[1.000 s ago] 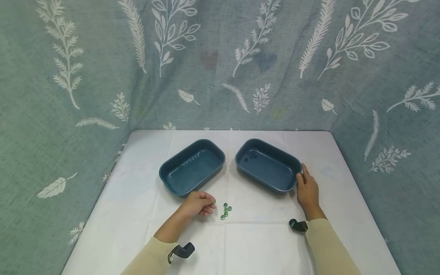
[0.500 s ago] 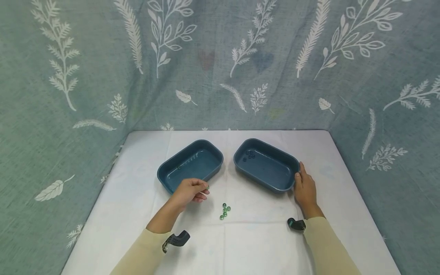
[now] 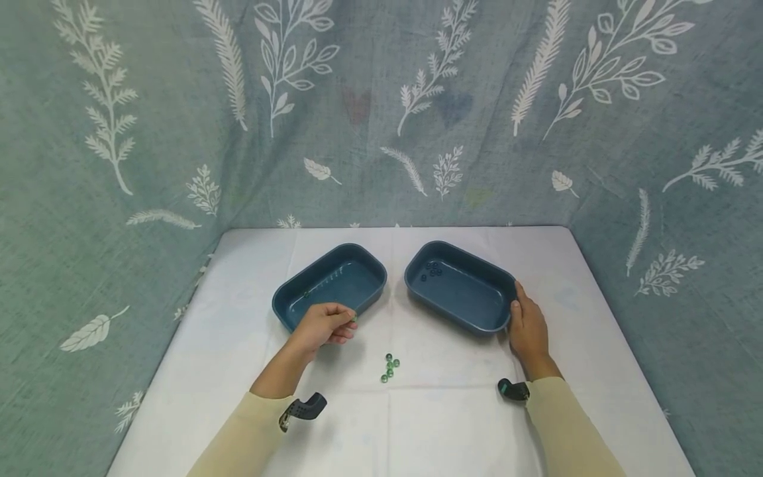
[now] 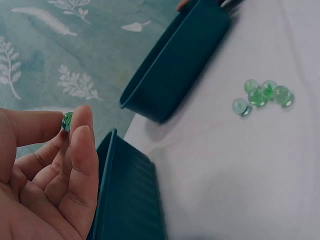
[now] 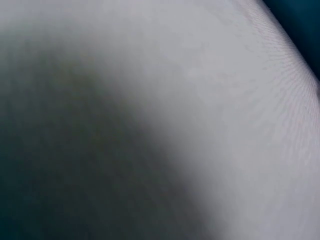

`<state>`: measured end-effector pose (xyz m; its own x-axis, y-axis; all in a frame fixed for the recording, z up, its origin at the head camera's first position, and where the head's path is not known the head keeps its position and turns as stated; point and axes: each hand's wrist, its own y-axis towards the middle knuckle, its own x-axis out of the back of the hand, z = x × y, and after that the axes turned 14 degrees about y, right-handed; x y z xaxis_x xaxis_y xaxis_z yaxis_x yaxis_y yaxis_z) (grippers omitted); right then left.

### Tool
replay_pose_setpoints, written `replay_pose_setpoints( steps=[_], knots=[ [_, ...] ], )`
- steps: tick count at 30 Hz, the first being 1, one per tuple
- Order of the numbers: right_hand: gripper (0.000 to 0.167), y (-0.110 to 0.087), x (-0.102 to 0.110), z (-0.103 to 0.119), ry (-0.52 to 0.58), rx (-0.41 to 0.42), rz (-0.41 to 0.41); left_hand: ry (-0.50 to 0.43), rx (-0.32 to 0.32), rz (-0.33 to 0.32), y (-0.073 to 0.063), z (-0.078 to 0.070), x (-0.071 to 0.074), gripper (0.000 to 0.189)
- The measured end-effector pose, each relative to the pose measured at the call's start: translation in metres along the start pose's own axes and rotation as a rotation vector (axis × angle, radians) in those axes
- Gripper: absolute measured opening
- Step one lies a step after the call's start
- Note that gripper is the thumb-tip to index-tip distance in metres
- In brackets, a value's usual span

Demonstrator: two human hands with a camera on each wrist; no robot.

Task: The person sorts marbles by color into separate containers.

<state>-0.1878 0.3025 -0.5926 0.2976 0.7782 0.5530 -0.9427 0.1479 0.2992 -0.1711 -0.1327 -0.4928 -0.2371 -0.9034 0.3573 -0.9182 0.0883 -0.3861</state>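
My left hand (image 3: 324,326) pinches a green glass marble (image 4: 66,121) between thumb and fingertips, over the near rim of the left blue bin (image 3: 360,278). One small marble (image 3: 306,293) lies inside that bin. On the white cloth to the right of the hand sits a cluster of several green marbles (image 4: 269,90). My right hand (image 3: 529,329) rests against the outer right end of the right blue bin (image 3: 471,291), its fingers fairly straight along the wall. Several dark marbles (image 3: 433,270) sit at the far left end inside the right bin.
A white cloth (image 3: 453,411) covers the table. Patterned blue-green fabric (image 3: 381,99) hangs behind and on both sides. The two bins stand angled with a narrow gap between them. Only blurred cloth and a bin edge show in the right wrist view.
My left hand has moved up and left, away from the marbles on the cloth, carrying a marble to the left bin's near rim. The right hand stays at the right bin.
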Motion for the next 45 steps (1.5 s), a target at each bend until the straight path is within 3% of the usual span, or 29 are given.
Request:
replay_pose_setpoints(
  steps=[13, 22, 29, 35, 41, 45],
  knots=[
    [0.048, 0.001, -0.003, -0.004, -0.027, 0.032, -0.03, -0.024, -0.025, -0.014, 0.003, 0.0, 0.012, 0.023],
    [0.048, 0.003, -0.004, -0.004, -0.031, 0.062, -0.035, -0.036, -0.021, 0.009, 0.003, -0.001, 0.017, 0.028],
    [0.047, 0.004, -0.002, -0.005, -0.035, 0.066, -0.053, -0.032, -0.033, 0.014, 0.025, -0.003, 0.033, 0.039],
    [0.047, 0.003, -0.001, -0.004, -0.033, 0.061, -0.063, -0.093, -0.001, 0.008, 0.051, -0.006, 0.045, 0.042],
    [0.047, 0.001, -0.002, -0.006, -0.029, 0.045, -0.056, -0.129, 0.031, -0.005, 0.074, -0.011, 0.047, 0.031],
    [0.048, 0.002, -0.003, -0.006, -0.033, 0.039, -0.053, -0.168, 0.044, 0.002, 0.086, -0.009, 0.046, 0.036]
  ],
)
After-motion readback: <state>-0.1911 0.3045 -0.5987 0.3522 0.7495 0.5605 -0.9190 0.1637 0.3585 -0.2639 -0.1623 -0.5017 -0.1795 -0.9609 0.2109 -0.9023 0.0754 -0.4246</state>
